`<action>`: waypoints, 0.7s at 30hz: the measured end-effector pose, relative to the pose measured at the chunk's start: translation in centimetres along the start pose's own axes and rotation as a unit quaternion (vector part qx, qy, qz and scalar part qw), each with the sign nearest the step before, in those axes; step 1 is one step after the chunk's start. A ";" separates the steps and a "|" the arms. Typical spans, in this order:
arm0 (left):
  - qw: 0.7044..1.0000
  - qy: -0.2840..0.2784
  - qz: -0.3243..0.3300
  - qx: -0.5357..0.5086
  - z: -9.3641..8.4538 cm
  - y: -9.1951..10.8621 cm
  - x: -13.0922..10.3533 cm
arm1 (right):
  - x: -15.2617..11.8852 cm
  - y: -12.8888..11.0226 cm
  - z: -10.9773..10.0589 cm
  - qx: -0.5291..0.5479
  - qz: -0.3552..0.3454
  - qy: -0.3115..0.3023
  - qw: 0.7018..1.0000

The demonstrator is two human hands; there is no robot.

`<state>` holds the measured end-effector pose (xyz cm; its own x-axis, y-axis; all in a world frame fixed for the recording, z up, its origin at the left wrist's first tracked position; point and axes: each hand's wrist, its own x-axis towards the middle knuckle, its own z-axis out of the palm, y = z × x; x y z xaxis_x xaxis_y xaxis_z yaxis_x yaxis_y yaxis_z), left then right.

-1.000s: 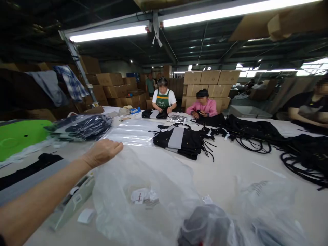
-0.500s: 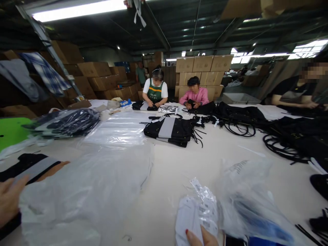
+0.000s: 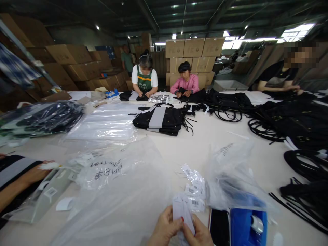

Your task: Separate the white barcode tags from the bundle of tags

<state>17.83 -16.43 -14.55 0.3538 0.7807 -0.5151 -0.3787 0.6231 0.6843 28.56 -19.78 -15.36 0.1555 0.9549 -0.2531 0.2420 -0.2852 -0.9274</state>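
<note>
My left hand (image 3: 164, 228) and right hand (image 3: 201, 234) both pinch one white tag (image 3: 181, 212); more tags (image 3: 195, 191), I think, lie just beyond.

A wide pale table (image 3: 230, 150) fills the middle of a dim warehouse. Stacks of brown cardboard boxes (image 3: 194, 54) stand against the far wall, with more boxes (image 3: 77, 65) piled at the left. The dark ceiling (image 3: 164, 13) has beams and small lights, and daylight enters through windows (image 3: 294, 34) at the upper right.
</note>
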 end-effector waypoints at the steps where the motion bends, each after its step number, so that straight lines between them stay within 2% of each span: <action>1: 0.999 -0.017 -0.021 -0.046 0.4 -0.1 0.2 | -0.2 0.5 0.0 -0.032 -0.003 0.012 0.999; 3: 0.993 -0.020 -0.044 -0.111 1.0 0.2 0.0 | -0.6 1.2 0.4 -0.085 -0.007 0.040 0.996; 5: 0.987 0.010 -0.051 -0.153 1.0 0.6 -0.4 | -0.9 1.6 1.0 -0.087 -0.007 0.040 0.995; 6: 0.984 0.030 -0.053 -0.166 0.8 0.8 -0.4 | -0.9 1.5 1.3 -0.056 -0.002 0.017 0.998; 8: 0.979 0.072 -0.053 -0.185 -0.1 0.9 -0.3 | -0.7 1.1 1.6 0.074 0.019 -0.069 0.995; 10: 0.973 0.101 -0.051 -0.202 -1.1 0.8 0.0 | -0.3 0.5 1.6 0.221 0.039 -0.148 0.963; 11: 0.970 0.108 -0.050 -0.213 -1.5 0.6 0.2 | -0.1 0.3 1.6 0.273 0.043 -0.166 0.947; 13: 0.961 0.116 -0.054 -0.247 -2.1 0.3 0.4 | 0.3 0.2 1.4 0.315 0.048 -0.165 0.933; 17: 0.935 0.164 -0.074 -0.305 -2.2 0.0 0.7 | 0.8 1.3 1.0 0.256 0.084 -0.120 0.956; 21: 0.927 0.207 -0.065 -0.307 -2.2 0.4 1.0 | 1.0 2.0 0.7 0.205 0.104 -0.099 0.968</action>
<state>16.11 -15.29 -15.94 0.1199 0.5687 -0.8137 -0.8161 0.5232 0.2455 28.48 -19.35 -17.64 -0.0371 0.8887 -0.4570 -0.1826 -0.4557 -0.8712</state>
